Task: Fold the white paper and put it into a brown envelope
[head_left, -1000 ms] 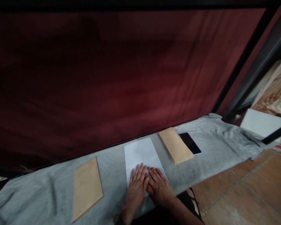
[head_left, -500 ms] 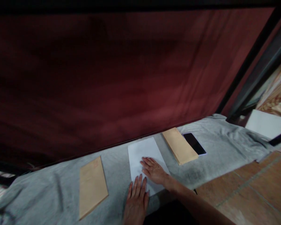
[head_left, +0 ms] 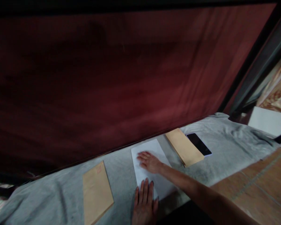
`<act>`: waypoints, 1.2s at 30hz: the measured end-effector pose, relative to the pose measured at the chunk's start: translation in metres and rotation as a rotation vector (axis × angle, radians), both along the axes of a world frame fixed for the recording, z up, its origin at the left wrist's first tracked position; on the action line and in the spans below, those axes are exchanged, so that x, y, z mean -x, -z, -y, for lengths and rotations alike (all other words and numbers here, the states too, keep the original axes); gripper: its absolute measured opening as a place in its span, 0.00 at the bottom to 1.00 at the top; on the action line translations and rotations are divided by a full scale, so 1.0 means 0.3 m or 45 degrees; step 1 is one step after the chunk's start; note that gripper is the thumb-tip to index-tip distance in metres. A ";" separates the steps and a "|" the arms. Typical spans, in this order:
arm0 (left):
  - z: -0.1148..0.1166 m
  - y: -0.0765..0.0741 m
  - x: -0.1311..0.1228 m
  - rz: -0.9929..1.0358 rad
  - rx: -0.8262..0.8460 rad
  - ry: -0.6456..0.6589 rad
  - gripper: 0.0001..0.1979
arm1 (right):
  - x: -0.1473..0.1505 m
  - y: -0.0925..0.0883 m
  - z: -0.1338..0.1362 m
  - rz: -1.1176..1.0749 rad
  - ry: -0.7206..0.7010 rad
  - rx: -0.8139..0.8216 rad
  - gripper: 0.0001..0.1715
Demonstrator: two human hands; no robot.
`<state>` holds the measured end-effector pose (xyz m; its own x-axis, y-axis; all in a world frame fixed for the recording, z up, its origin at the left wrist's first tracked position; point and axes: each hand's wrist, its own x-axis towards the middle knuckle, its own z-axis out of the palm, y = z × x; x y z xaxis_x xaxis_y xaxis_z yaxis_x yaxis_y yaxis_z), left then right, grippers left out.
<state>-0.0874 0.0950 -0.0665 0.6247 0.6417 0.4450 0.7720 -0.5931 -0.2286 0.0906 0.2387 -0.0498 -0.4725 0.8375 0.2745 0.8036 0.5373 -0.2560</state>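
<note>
A white sheet of paper lies on a grey cloth. My left hand presses flat on the sheet's near edge, fingers stretched out. My right hand lies flat on the far half of the same sheet, fingers spread, its arm reaching in from the lower right. Neither hand holds anything. A brown envelope lies to the left of the sheet. Another brown envelope lies to the right.
A black phone lies beside the right envelope. A dark red curtain hangs right behind the cloth. A dark metal post and a white box stand at the right. Tiled floor shows at lower right.
My right hand slid away from me up the white sheet. My left hand drew back to the sheet's near edge. The view shifted a little to the left.
</note>
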 end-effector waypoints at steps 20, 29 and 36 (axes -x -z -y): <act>0.033 -0.059 -0.025 0.110 0.297 -0.040 0.27 | 0.156 -0.009 0.111 -0.054 -0.022 0.004 0.27; 0.033 -0.067 -0.026 0.126 0.330 -0.062 0.30 | -0.094 0.037 0.405 -0.029 0.342 -0.214 0.34; 0.024 -0.015 -0.056 0.257 0.359 -0.164 0.32 | -0.153 0.063 0.545 -0.007 0.555 -0.262 0.37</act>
